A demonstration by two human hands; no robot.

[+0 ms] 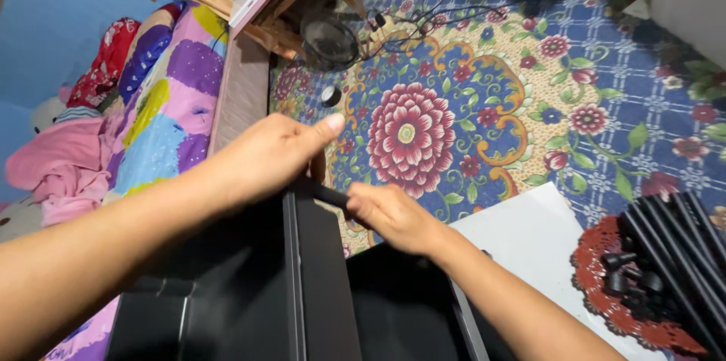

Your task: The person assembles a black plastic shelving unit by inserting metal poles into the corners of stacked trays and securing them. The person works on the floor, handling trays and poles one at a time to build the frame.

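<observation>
My left hand (265,157) rests on the top far edge of an upright black panel (302,285), thumb stretched out toward the carpet. My right hand (389,213) is closed around a thin black rod (325,193) that runs along the panel's far end, just below the left hand. A second black panel (401,308) lies lower, between my forearms. What the left fingers grip is hidden behind the hand.
A flowered carpet (469,104) covers the floor. A bundle of black tubes and small connectors (665,255) lies at right beside a white sheet (529,240). A bed with a colourful cover (166,111) stands left. A small fan (329,40) and cables sit farther off.
</observation>
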